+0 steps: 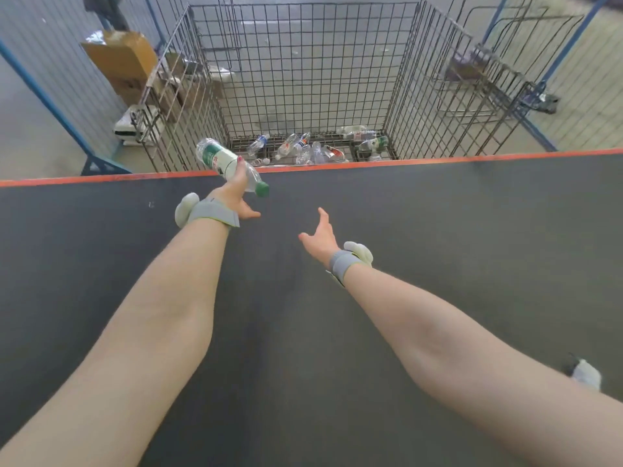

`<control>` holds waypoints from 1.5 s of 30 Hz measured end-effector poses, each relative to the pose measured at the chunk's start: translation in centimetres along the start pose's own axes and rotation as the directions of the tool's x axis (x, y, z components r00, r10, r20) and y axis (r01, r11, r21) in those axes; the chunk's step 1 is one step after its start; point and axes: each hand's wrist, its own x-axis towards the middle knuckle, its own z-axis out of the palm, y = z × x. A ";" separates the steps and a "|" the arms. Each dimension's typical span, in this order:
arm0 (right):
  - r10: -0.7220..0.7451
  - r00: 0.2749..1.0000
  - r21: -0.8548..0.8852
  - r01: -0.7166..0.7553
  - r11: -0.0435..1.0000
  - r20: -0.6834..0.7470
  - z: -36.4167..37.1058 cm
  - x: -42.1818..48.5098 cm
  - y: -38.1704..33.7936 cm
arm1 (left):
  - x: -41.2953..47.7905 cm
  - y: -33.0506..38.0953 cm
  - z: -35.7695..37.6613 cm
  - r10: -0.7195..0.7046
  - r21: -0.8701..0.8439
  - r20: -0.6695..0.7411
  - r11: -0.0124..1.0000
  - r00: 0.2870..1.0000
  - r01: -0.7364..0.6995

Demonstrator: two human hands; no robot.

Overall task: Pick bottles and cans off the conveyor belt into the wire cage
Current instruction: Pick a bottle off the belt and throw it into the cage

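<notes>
A clear plastic bottle [224, 165] with a green-and-white label and green cap is tilted in the air over the far orange edge of the dark conveyor belt [438, 247]. My left hand [240, 193] is stretched out toward it. The fingers are straight, one fingertip touches the bottle's side, and the thumb is spread away from it. My right hand [320, 235] hovers over the belt with fingers spread, holding nothing. Beyond the belt stands the wire cage [303, 62], with several bottles [313, 150] lying on its floor.
A small crumpled white-grey scrap [586, 374] lies on the belt at the lower right. Cardboard boxes [124, 59] sit left of the cage. Empty wire frames [488, 72] and blue posts stand to its right.
</notes>
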 end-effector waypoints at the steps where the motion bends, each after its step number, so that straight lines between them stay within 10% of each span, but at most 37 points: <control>1: -0.004 1.000 -0.011 0.004 1.000 0.005 0.2 0.8 -0.6 | 1.1 -0.1 0.2 -0.019 0.029 0.005 0.999 1.000 0.019; 18: 0.055 0.983 -0.214 -0.017 0.977 0.174 3.2 -13.6 1.3 | -12.1 -17.4 -9.9 -0.018 0.599 -0.200 0.789 0.980 0.136; 29: 0.234 0.881 -0.604 0.071 0.794 0.411 6.6 -27.4 11.9 | -20.6 -30.3 -16.8 0.118 0.924 -0.299 0.285 0.947 0.256; 40: 0.402 0.879 -0.674 -0.136 0.726 0.256 6.5 -31.2 16.6 | -23.1 -35.2 -18.0 0.340 0.948 -0.130 0.319 0.932 0.016; 45: 0.199 0.877 -0.575 0.103 0.811 0.438 9.9 -33.4 13.8 | -23.8 -33.9 -19.6 0.469 0.910 -0.248 0.413 0.848 0.038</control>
